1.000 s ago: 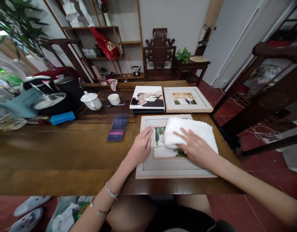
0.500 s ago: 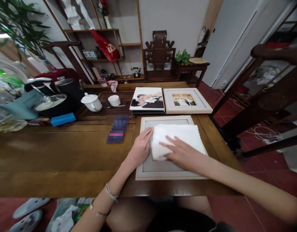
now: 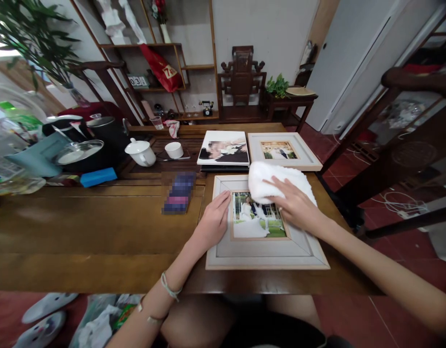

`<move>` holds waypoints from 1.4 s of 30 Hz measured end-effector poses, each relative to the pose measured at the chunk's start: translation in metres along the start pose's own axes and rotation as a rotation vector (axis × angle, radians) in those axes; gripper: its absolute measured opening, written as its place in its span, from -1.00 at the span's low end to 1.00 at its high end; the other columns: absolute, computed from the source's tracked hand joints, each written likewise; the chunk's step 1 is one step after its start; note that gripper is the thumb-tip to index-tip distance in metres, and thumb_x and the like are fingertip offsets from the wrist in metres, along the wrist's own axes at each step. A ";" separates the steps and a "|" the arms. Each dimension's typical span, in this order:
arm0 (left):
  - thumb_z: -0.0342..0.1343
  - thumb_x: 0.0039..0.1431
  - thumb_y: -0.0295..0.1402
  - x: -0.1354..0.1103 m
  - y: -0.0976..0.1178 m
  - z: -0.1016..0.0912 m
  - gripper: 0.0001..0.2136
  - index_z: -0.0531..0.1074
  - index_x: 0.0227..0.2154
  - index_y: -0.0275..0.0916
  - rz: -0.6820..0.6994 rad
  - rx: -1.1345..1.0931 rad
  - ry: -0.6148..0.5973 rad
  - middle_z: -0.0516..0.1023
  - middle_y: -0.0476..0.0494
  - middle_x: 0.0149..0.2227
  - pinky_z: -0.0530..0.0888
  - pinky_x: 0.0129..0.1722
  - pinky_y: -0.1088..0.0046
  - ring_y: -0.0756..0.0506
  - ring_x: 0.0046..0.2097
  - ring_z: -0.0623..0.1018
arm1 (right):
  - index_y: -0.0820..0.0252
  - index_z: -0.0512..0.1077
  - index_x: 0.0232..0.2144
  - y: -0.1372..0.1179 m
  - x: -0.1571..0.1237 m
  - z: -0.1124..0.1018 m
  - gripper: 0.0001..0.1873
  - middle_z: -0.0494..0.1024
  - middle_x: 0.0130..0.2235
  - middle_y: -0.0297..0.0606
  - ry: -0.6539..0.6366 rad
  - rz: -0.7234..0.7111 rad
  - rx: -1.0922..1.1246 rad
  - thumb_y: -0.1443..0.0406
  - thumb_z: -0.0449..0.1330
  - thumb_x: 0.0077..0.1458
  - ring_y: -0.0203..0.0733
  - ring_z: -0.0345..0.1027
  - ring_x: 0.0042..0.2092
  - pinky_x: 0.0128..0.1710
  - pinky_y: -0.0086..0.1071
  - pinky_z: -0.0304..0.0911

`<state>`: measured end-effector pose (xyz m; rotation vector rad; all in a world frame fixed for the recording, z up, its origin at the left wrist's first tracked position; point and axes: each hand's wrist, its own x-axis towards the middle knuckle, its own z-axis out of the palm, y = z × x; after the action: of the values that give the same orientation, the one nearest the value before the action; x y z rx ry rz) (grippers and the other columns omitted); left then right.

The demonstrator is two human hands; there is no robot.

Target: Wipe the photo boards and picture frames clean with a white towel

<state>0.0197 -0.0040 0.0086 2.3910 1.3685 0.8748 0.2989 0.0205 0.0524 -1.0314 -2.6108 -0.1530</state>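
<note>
A picture frame with a wide pale border lies flat near the table's front edge, a photo of people outdoors in its middle. Flat along the frame's left border rests my left hand, its fingers stretched out and holding nothing. My right hand has its fingers on a fluffy white cloth, gripping it over the frame's far right part. The cloth hides the top of the photo and the frame's upper right corner; part of the hand's grip is hidden too.
Behind the frame lie a photo album and a second framed picture. A blurred-out phone-like object lies to the left. Farther left are a lidded white teapot, a white cup, a blue box and a pan.
My right hand has moved the white cloth away from me and to the right, uncovering most of the photo. My left hand stays on the frame's left border.
</note>
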 end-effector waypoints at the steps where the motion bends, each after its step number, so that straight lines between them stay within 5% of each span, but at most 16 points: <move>1: -0.20 0.35 -0.45 0.000 0.000 0.000 -0.59 0.26 0.21 -0.36 -0.003 0.000 0.000 0.28 -0.37 0.27 0.23 0.29 0.08 -0.21 0.31 0.25 | 0.22 0.44 0.00 0.006 0.005 0.002 -0.38 0.16 0.32 -0.09 0.047 0.055 -0.014 0.65 -0.01 -0.09 0.11 -0.12 0.35 0.26 0.15 0.00; 4: -0.20 0.35 -0.46 0.000 0.000 0.001 -0.59 0.27 0.20 -0.38 -0.002 0.000 0.005 0.29 -0.38 0.26 0.23 0.29 0.09 -0.21 0.30 0.26 | 0.20 0.40 0.07 0.015 0.022 0.006 -0.34 0.18 0.31 -0.09 0.053 0.140 -0.057 0.65 -0.02 -0.07 0.14 -0.06 0.34 0.23 0.16 0.05; 7: -0.21 0.34 -0.47 0.000 0.000 0.001 -0.59 0.27 0.20 -0.38 0.007 0.004 0.014 0.30 -0.38 0.25 0.24 0.28 0.09 -0.21 0.30 0.27 | 0.16 0.42 0.06 0.005 0.031 0.009 -0.30 0.21 0.29 -0.11 -0.113 0.042 -0.081 0.68 -0.03 -0.09 0.18 -0.04 0.33 0.21 0.24 0.01; 11: -0.19 0.35 -0.46 0.000 -0.001 0.001 -0.60 0.28 0.18 -0.44 0.019 0.017 0.020 0.30 -0.42 0.24 0.25 0.28 0.11 -0.22 0.29 0.27 | 0.19 0.47 0.00 -0.035 0.017 0.001 -0.39 0.18 0.31 -0.11 -0.289 -0.121 -0.013 0.66 0.02 -0.06 0.25 -0.09 0.33 0.21 0.27 -0.02; 17: -0.21 0.35 -0.47 0.000 0.000 0.000 -0.60 0.27 0.19 -0.41 0.028 0.031 0.004 0.29 -0.40 0.25 0.24 0.29 0.12 -0.20 0.30 0.26 | 0.07 0.48 -0.02 -0.092 -0.025 -0.042 -0.45 0.13 0.34 -0.28 -0.467 -0.233 0.235 0.56 0.12 -0.05 0.17 -0.08 0.34 0.25 0.16 0.03; 21: -0.21 0.36 -0.46 0.000 0.000 0.000 -0.59 0.26 0.20 -0.41 0.025 0.024 0.016 0.29 -0.41 0.25 0.25 0.28 0.08 -0.21 0.30 0.26 | 0.10 0.51 -0.07 -0.086 -0.026 -0.046 -0.48 0.20 0.31 -0.27 -0.419 -0.158 0.193 0.55 0.12 -0.08 0.19 0.03 0.30 0.21 0.15 0.12; 30: -0.20 0.36 -0.43 0.000 -0.004 0.006 -0.59 0.29 0.18 -0.43 -0.001 0.013 0.036 0.32 -0.40 0.24 0.24 0.29 0.12 -0.20 0.29 0.28 | 0.26 0.42 0.07 -0.015 0.021 -0.002 -0.35 0.11 0.33 -0.07 -0.025 0.133 -0.120 0.65 0.00 -0.08 0.23 -0.03 0.32 0.21 0.13 0.10; 36: -0.19 0.36 -0.41 0.001 -0.004 0.006 -0.60 0.28 0.19 -0.34 -0.009 -0.002 0.039 0.32 -0.35 0.24 0.24 0.29 0.10 -0.20 0.29 0.29 | 0.20 0.43 0.07 -0.033 0.050 0.005 -0.38 0.15 0.32 -0.12 -0.278 0.066 -0.177 0.63 0.02 -0.02 0.35 -0.07 0.31 0.18 0.25 0.05; 42: -0.22 0.37 -0.42 0.001 -0.002 0.004 -0.60 0.28 0.19 -0.33 0.022 -0.019 0.035 0.33 -0.35 0.23 0.26 0.28 0.09 -0.19 0.29 0.28 | 0.20 0.53 -0.09 -0.089 0.023 -0.027 -0.60 0.22 0.29 -0.11 -0.461 -0.157 -0.007 0.52 0.14 0.02 0.36 0.02 0.28 0.13 0.22 0.14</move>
<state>0.0209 -0.0015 0.0048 2.3923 1.3425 0.9359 0.2296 -0.0357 0.0879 -0.9543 -3.1081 0.0469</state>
